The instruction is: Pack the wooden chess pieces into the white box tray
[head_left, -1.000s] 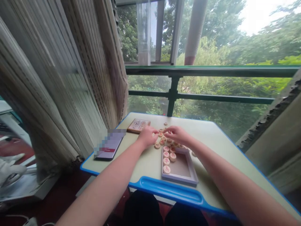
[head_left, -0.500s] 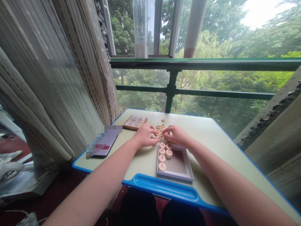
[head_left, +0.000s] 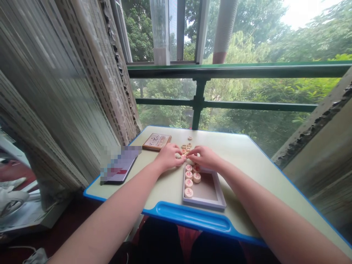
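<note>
Several round wooden Chinese chess pieces (head_left: 189,145) lie in a loose cluster behind the shallow box. At the near end of the cluster, the curled fingers of my left hand (head_left: 169,157) close on a red-marked Chinese chess piece (head_left: 183,156). From the other side comes my right hand (head_left: 205,157), its thumb and fingers drawn together at the same spot; what they pinch is mostly covered by the fingertips. The grey open box (head_left: 222,194) holds several pieces with red characters (head_left: 189,182), lined up along its left side. My right wrist hangs over the box's far edge.
A flat box lid with writing (head_left: 156,141) lies at the back left of the table (head_left: 239,154). In front of it is a dark, partly blurred tablet-like object (head_left: 121,170). One lone piece (head_left: 190,138) sits near the back. A blue tray groove (head_left: 192,218) edges the front.
The view has shifted slightly. My right fingertips have moved a little left, closer to my left fingers. The pieces in the box look the same.
</note>
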{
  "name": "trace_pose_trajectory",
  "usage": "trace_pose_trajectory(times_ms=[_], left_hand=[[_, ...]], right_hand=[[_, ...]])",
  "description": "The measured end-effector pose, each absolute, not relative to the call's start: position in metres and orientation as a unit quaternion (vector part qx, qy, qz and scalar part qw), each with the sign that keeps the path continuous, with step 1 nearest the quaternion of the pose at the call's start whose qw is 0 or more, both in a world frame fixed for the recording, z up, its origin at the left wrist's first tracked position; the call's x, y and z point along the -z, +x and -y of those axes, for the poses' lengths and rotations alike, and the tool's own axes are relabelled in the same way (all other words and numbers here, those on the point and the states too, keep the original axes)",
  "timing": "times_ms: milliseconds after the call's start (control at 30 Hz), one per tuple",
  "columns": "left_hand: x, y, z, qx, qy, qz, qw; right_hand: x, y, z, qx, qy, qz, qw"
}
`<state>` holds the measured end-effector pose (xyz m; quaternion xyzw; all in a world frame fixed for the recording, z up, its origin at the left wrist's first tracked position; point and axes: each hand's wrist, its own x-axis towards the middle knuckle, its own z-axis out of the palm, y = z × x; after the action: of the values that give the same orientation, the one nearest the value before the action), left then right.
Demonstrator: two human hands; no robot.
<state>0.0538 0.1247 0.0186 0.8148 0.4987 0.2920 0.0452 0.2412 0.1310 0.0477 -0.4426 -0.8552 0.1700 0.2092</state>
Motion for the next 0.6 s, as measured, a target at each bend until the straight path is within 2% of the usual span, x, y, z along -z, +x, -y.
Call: trace_pose_trajectory(times_ms=[300, 600], left_hand=[[-0.0193, 0.0549, -0.125, -0.357, 0.788, -0.497, 0.062], [-0.0263, 0.0552, -0.119, -0.408, 0.769, -0.477, 0.12]], right_hand=[[-0.0462, 0.2402, -0.1318, -0.144, -0.437, 0.853, 0.248], [-0.0426, 0.2419, -0.1331, -0.176, -0.428, 0.842, 0.279]])
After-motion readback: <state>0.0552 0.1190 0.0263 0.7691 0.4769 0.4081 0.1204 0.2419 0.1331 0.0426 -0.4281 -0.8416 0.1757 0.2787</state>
